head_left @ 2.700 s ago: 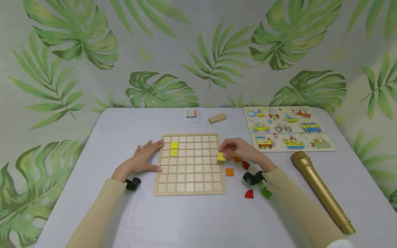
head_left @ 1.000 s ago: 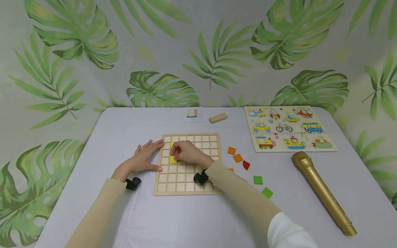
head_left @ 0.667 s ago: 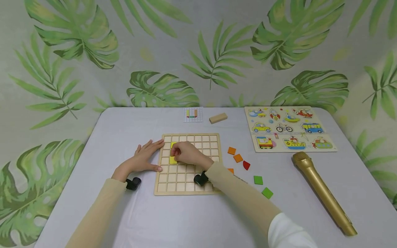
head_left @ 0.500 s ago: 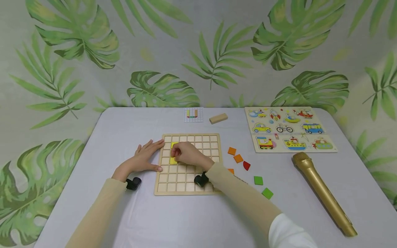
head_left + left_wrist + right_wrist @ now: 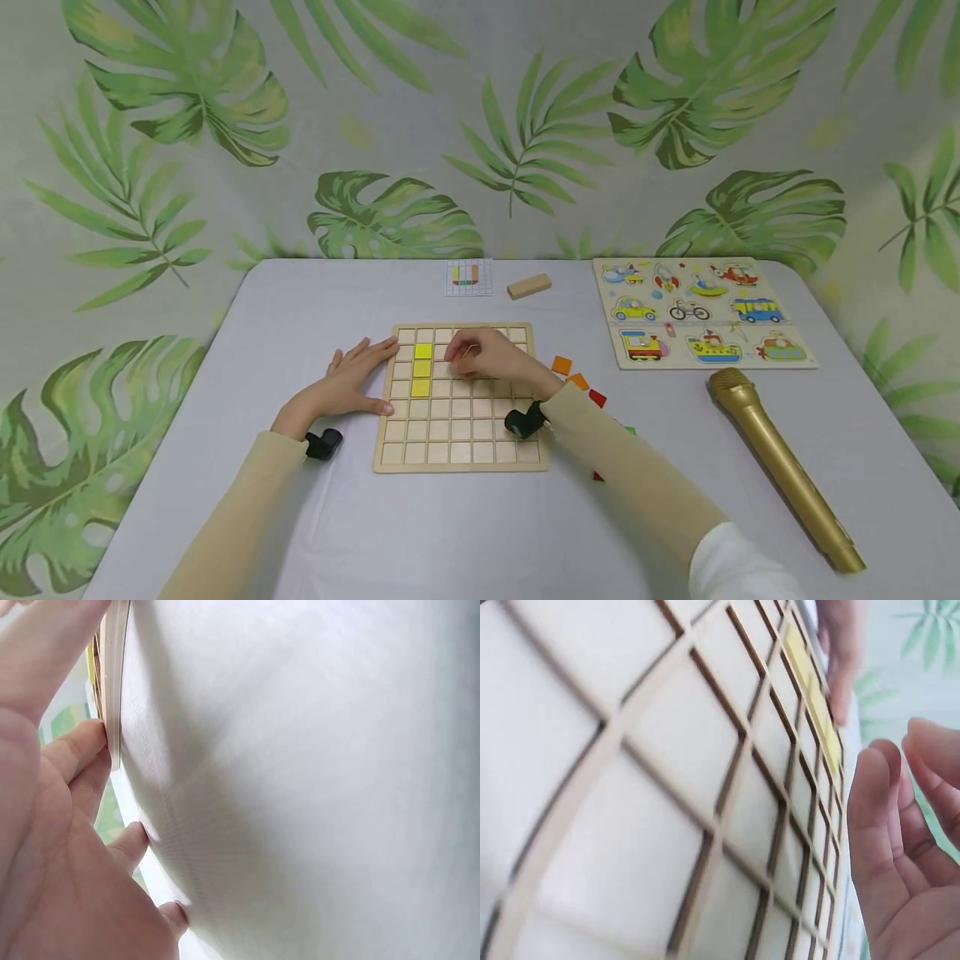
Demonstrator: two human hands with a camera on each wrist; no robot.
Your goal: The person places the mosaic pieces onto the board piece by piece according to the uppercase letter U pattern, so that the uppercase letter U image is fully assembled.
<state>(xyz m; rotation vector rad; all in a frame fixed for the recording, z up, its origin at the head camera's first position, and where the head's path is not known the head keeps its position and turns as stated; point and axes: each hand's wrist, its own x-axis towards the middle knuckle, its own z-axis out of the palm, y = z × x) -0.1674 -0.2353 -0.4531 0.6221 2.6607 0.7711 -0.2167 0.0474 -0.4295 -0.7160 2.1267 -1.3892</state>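
Observation:
On the table lies a wooden grid board (image 5: 461, 468), its pale squares divided by thin raised strips. Three yellow square tiles (image 5: 422, 368) sit in a column in its second row of cells from the left. My left hand (image 5: 337, 389) is spread at the board's left edge; in the left wrist view its fingertips touch the board's side (image 5: 114, 682) and the tablecloth. Over the middle of the board hovers my right hand (image 5: 498, 354), right of the tiles. In the right wrist view its thumb and fingers are loosely bent with a gap between them, holding nothing.
Right of the board are orange square tiles (image 5: 562, 365), a red quarter-round piece (image 5: 597, 398) and a mostly hidden green tile. Behind it lie a pattern card (image 5: 468, 277) and a wooden block (image 5: 529, 287). A picture puzzle (image 5: 705, 312) and gold microphone (image 5: 783, 467) lie farther right.
My right hand brought a yellow tile from the board's right edge to below the other two, pressed it there, let go and moved back rightward. My left hand has stayed put.

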